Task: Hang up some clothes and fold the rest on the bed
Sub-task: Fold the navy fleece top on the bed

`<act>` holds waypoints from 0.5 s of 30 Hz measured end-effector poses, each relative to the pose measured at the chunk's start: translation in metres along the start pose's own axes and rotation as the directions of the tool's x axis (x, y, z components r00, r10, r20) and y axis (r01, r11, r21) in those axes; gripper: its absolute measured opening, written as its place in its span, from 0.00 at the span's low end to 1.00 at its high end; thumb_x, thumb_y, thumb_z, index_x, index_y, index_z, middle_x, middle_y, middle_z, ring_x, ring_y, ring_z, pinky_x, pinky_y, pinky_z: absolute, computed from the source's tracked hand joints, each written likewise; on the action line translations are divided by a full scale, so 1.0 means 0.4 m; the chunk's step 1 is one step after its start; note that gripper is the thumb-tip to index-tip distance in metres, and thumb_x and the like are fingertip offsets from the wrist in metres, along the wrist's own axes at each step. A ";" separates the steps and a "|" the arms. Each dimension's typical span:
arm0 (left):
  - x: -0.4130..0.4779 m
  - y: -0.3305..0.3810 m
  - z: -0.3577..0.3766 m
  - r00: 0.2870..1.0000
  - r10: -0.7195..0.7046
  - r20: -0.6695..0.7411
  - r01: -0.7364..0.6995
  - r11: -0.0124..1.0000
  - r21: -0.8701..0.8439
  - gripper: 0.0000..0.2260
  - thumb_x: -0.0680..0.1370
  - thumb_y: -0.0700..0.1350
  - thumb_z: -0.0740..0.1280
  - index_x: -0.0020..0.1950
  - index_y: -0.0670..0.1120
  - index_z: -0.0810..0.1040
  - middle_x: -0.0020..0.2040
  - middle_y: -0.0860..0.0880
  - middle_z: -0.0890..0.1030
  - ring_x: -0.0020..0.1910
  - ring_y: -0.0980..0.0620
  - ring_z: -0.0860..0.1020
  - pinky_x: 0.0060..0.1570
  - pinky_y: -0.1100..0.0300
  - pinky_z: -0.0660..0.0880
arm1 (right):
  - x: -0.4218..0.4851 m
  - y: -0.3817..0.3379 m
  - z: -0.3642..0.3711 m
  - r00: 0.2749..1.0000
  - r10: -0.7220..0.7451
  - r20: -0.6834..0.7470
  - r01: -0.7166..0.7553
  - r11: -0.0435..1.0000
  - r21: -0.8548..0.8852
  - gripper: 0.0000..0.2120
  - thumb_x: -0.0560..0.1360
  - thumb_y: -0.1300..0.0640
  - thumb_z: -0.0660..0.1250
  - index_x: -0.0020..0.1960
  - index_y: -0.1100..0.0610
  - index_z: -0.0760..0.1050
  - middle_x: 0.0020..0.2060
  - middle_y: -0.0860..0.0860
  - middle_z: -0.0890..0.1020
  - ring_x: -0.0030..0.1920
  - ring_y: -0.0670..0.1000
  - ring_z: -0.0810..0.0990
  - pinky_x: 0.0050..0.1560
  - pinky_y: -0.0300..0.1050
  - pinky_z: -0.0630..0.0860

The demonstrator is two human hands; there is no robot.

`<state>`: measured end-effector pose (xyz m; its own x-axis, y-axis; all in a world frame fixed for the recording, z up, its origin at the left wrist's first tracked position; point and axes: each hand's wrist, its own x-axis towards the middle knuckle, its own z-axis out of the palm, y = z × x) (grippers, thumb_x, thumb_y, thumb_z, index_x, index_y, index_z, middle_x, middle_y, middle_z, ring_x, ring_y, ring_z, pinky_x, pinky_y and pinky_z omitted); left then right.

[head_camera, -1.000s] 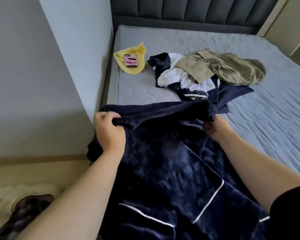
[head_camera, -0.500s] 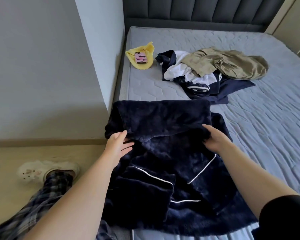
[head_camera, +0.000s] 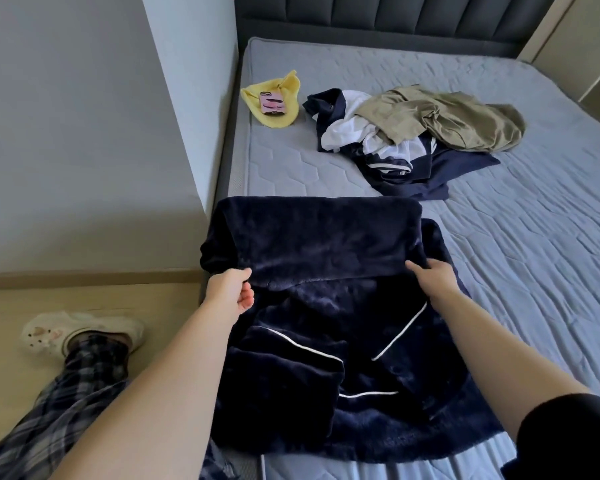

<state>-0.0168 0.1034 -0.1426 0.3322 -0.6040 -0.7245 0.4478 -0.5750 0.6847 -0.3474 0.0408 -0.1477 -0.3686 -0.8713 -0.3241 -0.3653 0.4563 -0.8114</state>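
A: Head view, the only one. What is in hand?

B: A navy plush garment [head_camera: 326, 306] with white piping, spread on the bed [head_camera: 499, 237] at its near left corner, at 6 o'clock in the frame. Its far part is folded toward the person in a broad flap.

A: And the hands?

B: The left hand [head_camera: 227, 292] sits at the flap's left end, fingers curled with the thumb against the cloth; it looks like a light pinch on the edge, though the grip itself is partly hidden. The right hand [head_camera: 430, 275] lies at the flap's right end, fingers loosely spread on the fabric, not clearly closed on it.

A: Why hold both ends?

B: My guess: it keeps the fold line straight across the width, so the flap sits square.

A: What else is on the bed?

B: At 12 o'clock, well apart from the garment, a heap: an olive garment [head_camera: 447, 119] lying over a navy and white garment [head_camera: 371, 147]. At 11 o'clock, a yellow cloth [head_camera: 278, 98] with a pink phone [head_camera: 272, 103] on it, likely parked clear of the folding.

A: Progress?

B: Early, I judge; the heap looks untouched.
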 end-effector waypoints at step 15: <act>0.077 -0.027 0.146 0.620 0.482 0.619 -0.525 -0.331 0.784 0.25 0.82 0.57 0.45 0.78 0.53 0.45 0.79 0.49 0.44 0.77 0.47 0.40 0.74 0.47 0.43 | -0.030 -0.067 0.230 0.715 -0.547 0.435 0.659 0.318 -0.682 0.27 0.81 0.44 0.49 0.78 0.49 0.49 0.78 0.49 0.47 0.77 0.51 0.42 0.74 0.59 0.41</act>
<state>-0.0599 0.0587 -0.1675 -0.0920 -0.9933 -0.0697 -0.9734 0.0749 0.2164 -0.2546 0.0222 -0.1669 0.3085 -0.9512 0.0004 -0.9419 -0.3055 -0.1398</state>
